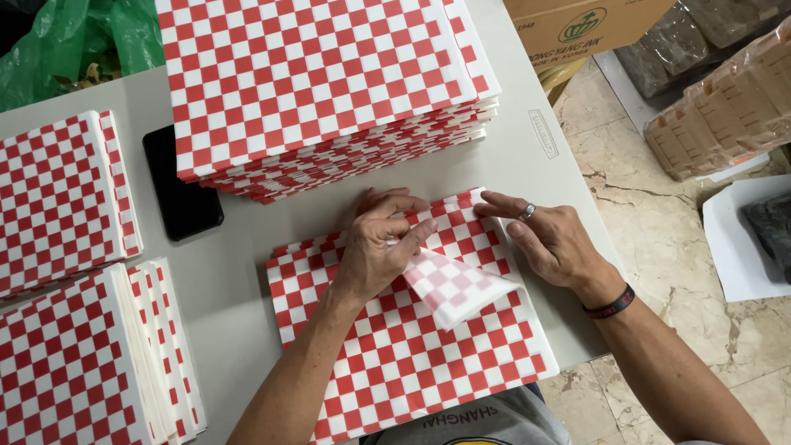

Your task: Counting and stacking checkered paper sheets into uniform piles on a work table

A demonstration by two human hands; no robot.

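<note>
The left hand (375, 251) pinches the turned-over corner of the checkered paper sheet (395, 354), which lies at the near edge of the grey table (239, 272). The right hand (552, 239), fingers flat and extended, presses the sheet's far corner. Align the edges before creasing (the fold currently sits diagonal); the uncut stack (321, 82) lies just beyond.

So package-wise: a brown cardboard box (577, 25) with a green round logo sits at the top, just off the counter's (511, 156) far edge. Right of it, on the floor, clear-wrapped bundles of tan cartons (725, 107). A black phone (181, 185), screen dark, lies on the counter, and there's a small pale rectangular label (543, 133) near its right edge.
</note>
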